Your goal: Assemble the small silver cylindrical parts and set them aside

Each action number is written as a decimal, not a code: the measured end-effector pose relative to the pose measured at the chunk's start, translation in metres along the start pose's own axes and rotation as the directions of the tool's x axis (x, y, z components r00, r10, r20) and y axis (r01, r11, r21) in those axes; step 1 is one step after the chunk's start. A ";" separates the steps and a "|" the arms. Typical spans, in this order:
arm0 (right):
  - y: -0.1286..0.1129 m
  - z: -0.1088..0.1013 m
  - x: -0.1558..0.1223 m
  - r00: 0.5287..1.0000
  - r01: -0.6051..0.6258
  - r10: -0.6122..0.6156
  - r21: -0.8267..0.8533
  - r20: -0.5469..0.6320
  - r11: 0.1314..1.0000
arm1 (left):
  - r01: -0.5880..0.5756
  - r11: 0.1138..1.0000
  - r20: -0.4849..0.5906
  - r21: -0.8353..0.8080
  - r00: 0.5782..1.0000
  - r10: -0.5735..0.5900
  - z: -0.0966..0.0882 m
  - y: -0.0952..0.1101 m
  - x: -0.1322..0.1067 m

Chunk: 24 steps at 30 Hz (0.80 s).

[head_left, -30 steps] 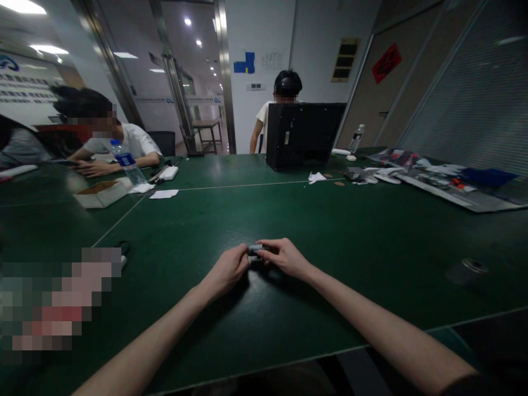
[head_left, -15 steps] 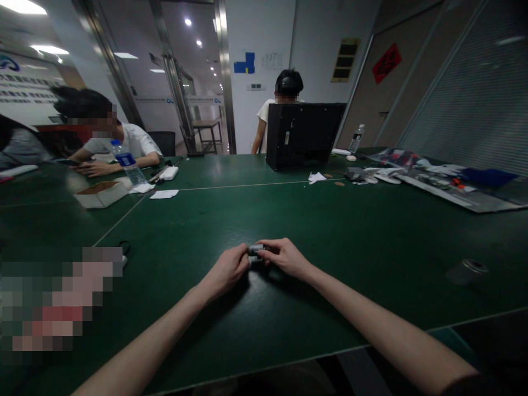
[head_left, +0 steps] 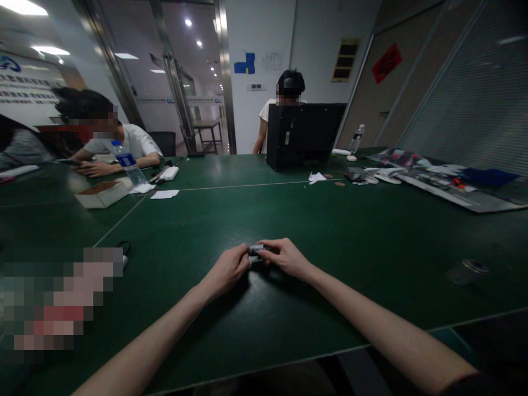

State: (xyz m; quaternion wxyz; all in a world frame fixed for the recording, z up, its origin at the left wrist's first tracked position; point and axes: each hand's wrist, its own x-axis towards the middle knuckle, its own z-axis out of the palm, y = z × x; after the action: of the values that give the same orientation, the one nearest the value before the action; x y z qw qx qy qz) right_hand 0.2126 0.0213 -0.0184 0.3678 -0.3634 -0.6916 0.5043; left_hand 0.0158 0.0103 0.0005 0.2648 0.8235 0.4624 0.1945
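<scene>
The left hand (head_left: 226, 269) is curling its fingers closed at the left end of a small gray piece (head_left: 256, 249), and the right hand (head_left: 289, 258) is pinching the other end between thumb and forefinger. The piece is sitting between the two sets of fingertips, just above the table (head_left: 198, 220); whether it is touching the surface, I cannot tell. Compared with half a second and a second ago, both hands are keeping the same place and the same grasp, and the piece is showing no clear shift. What is differing lies beyond the fingers: the person (head_left: 264, 118) behind the black case (head_left: 305, 135) is leaning slightly farther right than a second ago. Well to the right of the fingers, a can (head_left: 468, 271) is resting where it was. Beyond the fingers to the left, a paper scrap (head_left: 165, 194), an open box (head_left: 101, 197) and a bottle (head_left: 131, 165) are staying put too.
</scene>
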 end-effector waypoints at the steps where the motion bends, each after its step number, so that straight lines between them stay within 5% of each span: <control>1: 0.000 0.000 0.000 1.000 -0.001 0.001 -0.003 -0.004 1.000 | -0.001 1.000 -0.002 -0.001 1.000 0.001 0.000 0.000 0.000; 24: 0.001 0.001 0.000 1.000 0.010 -0.010 0.026 0.002 1.000 | -0.016 1.000 -0.018 -0.019 1.000 0.015 0.001 -0.004 0.000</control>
State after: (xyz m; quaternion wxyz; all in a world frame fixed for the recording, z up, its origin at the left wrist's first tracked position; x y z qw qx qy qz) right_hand 0.2121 0.0210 -0.0197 0.3742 -0.3544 -0.6873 0.5119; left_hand 0.0140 0.0118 -0.0024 0.2672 0.8226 0.4565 0.2084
